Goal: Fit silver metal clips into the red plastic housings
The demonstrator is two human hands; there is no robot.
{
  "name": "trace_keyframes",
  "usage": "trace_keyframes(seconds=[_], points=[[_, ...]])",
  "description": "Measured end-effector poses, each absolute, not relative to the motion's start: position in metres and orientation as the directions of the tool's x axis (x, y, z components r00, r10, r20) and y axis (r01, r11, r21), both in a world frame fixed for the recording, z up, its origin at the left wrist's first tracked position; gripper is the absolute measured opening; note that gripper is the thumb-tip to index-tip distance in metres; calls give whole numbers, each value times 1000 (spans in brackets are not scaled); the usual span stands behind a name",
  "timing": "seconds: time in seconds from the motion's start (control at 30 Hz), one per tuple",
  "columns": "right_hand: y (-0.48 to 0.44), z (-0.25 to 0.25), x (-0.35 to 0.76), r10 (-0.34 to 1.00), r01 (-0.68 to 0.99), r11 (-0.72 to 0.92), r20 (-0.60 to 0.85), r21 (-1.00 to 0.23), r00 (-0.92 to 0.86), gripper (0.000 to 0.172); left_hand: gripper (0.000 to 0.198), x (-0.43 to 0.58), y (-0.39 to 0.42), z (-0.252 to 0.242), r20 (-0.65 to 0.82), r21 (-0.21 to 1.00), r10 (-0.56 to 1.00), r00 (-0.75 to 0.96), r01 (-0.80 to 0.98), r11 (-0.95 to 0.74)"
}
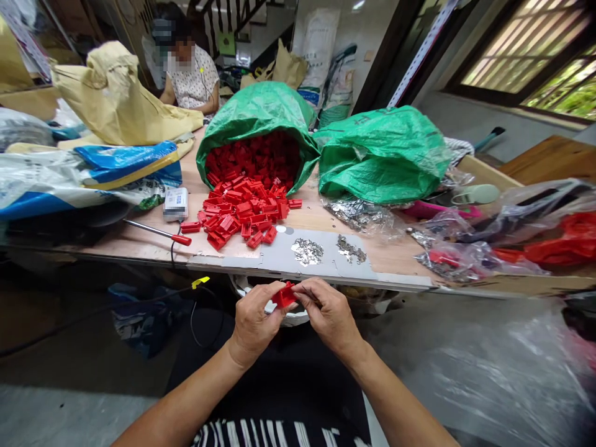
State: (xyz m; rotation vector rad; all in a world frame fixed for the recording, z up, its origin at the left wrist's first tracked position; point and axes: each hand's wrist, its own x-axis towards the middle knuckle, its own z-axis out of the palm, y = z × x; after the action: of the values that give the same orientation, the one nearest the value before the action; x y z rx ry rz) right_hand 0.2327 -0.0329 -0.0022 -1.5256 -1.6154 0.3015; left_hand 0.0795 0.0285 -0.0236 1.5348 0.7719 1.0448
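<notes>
My left hand (pixel 255 320) is closed on a small red plastic part (pixel 284 296), held in front of the table edge above my lap. Pinched fingers of my right hand (pixel 328 313) meet the right side of this part; whatever lies between them is too small or hidden to make out. Past the hands, two little heaps of thin metal pieces lie on a grey sheet: a bright silver heap (pixel 307 251) and a duller one (pixel 351 249). A pile of similar red parts (pixel 244 208) spills from the mouth of a green woven sack (pixel 261 102).
A second green sack (pixel 384 155) stands to the right, beside clear plastic bags (pixel 460 254). A red-handled metal rod (pixel 158 231) and a white box (pixel 176 203) lie left. Across the table sits another person (pixel 195 77). A white container (pixel 295 318) is partly visible under my hands.
</notes>
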Motion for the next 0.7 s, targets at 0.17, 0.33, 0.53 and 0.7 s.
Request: trace_keyframes(seconds=[0.17, 0.33, 0.53, 0.7], points=[[-34, -6, 229, 885, 640, 226, 429, -735, 180, 14, 37, 79, 26, -27, 163, 986, 913, 375, -86, -141], [-39, -6, 228, 927, 537, 154, 310, -829, 213, 19, 38, 78, 26, -29, 289, 952, 881, 376, -14, -306], [-39, -5, 242, 957, 328, 31, 123, -944, 264, 20, 37, 77, 27, -30, 341, 925, 850, 401, 17, -379], [-35, -3, 245, 962, 291, 0, 80, -957, 261, 19, 35, 78, 26, -26, 304, 945, 860, 411, -18, -326]])
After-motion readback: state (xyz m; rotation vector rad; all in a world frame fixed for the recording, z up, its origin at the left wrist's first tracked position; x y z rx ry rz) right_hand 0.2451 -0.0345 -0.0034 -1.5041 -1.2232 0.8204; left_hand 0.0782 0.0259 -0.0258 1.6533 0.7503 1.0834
